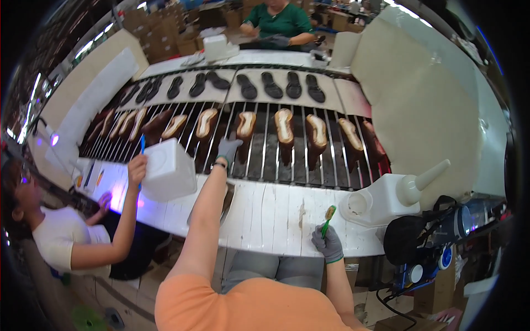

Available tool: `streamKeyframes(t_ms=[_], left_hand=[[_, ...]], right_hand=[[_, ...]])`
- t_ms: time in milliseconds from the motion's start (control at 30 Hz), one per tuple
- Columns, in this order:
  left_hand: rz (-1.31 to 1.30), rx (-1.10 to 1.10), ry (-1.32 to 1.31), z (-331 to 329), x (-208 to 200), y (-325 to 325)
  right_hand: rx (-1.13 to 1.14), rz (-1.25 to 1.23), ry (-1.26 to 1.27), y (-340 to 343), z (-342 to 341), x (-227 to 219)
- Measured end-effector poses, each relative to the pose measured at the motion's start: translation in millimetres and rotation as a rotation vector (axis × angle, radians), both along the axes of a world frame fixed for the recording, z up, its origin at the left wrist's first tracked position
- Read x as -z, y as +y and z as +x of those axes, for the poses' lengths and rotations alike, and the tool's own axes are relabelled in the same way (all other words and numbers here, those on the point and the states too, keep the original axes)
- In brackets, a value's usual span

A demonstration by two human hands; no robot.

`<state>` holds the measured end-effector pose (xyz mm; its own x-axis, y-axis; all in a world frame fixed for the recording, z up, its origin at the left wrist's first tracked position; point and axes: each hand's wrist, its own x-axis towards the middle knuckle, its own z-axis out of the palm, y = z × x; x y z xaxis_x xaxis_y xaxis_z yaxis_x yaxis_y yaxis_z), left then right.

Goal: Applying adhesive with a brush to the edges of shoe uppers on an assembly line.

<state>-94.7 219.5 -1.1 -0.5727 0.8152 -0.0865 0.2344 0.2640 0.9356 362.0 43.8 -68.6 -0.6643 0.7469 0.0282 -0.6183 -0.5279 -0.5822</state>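
My left hand (228, 148), in a grey glove, reaches out over the metal rollers with its fingers stretched out and nothing seen in them. Just beyond its fingertips is a brown shoe upper (246, 124), its pale underside facing up; I cannot tell whether they touch. My right hand (327, 243), also gloved, is closed round a small green-handled brush (329, 216), held bristles up above the front edge of the white table (270, 212). More brown uppers (284, 127) lie bottom up in a row across the rollers.
Black shoe soles (271, 85) line the far strip. A white jug (381, 201) with a round cup stands right, a white container (167, 170) left. Pale panels (425, 94) wall both ends. A co-worker at left holds a blue-handled tool (142, 144); another person (280, 25) sits opposite.
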Motion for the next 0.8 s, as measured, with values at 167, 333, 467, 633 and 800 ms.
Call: streamKeyframes(t_ms=[167,333,467,633,800], left_hand=[[0.218,-0.066,-0.113,60.5,-61.0,-14.4],[0.927,0.752,-0.980,153.8,-222.3,-108.1],[1.133,1.529,-0.947,222.6,-303.0,-173.1],[0.874,1.808,-0.684,269.5,-347.6,-193.4],[0.661,1.959,-0.429,307.7,-356.4,-205.3]], right_hand=[[0.031,-0.087,0.034,-0.4,0.3,-0.2],[0.004,-0.120,-0.036,0.7,0.6,-2.7],[0.018,-0.087,-0.061,-1.3,-1.1,-9.9],[0.013,-0.081,-0.159,-1.0,-1.9,-26.4],[0.074,-0.068,-0.272,0.7,-4.1,-20.5]])
